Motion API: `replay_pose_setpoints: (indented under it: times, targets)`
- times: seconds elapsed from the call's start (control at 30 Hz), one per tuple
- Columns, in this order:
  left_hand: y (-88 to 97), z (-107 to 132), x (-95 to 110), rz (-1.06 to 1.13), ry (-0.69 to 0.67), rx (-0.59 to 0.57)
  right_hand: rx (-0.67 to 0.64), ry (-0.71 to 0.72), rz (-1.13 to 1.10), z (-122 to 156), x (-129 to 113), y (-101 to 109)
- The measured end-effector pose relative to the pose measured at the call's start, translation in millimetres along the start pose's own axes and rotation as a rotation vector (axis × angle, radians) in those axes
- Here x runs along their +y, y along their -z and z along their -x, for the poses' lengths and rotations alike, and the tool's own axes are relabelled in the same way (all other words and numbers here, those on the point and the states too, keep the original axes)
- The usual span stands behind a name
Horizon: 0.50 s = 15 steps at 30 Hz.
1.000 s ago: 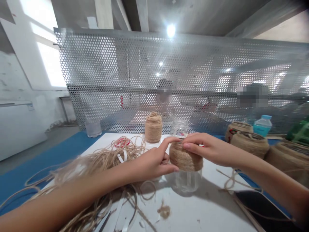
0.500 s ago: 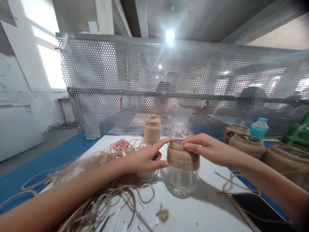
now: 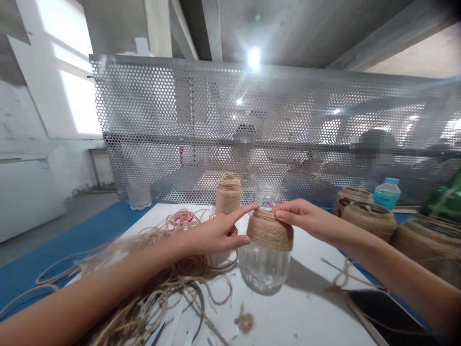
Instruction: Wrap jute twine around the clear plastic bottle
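A clear glass jar (image 3: 265, 271) stands tilted on the white tabletop, its upper half wrapped in twine (image 3: 271, 230). My left hand (image 3: 225, 230) is at its left side, index finger stretched to the neck, thumb against the wrapped shoulder, the other fingers curled. On the neck's right side, the fingers and thumb of my right hand (image 3: 300, 214) pinch the top edge. Whether a loose twine end lies under the fingertips cannot be seen. Behind the jar are a twine spool (image 3: 229, 192) and another glass jar (image 3: 266, 193).
Tangled loose twine (image 3: 187, 283) lies under my left forearm, with a red-rimmed roll (image 3: 182, 217) behind. At right are twine-wrapped jars (image 3: 370, 220), a blue-capped bottle (image 3: 387, 193) and a dark phone-like slab (image 3: 385, 312). A perforated metal screen (image 3: 216, 105) rises behind the table.
The jar has gone from nearly upright to tilted, its base shifted left towards my left hand. Both hands stay at its neck, with only slight movement.
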<state>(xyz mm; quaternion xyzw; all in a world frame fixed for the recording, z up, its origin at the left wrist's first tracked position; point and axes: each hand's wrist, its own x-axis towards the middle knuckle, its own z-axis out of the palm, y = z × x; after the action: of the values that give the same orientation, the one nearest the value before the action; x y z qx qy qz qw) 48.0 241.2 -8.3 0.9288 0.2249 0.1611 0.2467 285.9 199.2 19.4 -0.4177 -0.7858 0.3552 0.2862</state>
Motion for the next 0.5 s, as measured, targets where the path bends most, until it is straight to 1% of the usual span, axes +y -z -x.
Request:
replay_pose_setpoints:
  times: [0.1,0.23,0.3,0.4,0.5]
  targets:
    - [0.6,-0.2,0.7,0.024,-0.007,0.022,-0.018,0.017,-0.125,-0.2,2.4,0.5]
    - [5.4,-1.0,0.4,0.044,-0.023,0.093,-0.043,0.045,-0.254,-1.7,7.2,-1.7]
    - [7.9,-1.4,0.8,0.021,-0.019,0.117,-0.060,0.056,-0.245,-3.1,10.2,-3.3]
    - [8.8,-1.5,3.5,-0.013,-0.016,0.116,-0.084,0.076,-0.194,-4.7,13.3,-3.0]
    - [5.4,-1.0,9.0,-0.052,0.010,0.121,-0.071,0.079,-0.059,-4.1,10.4,-0.4]
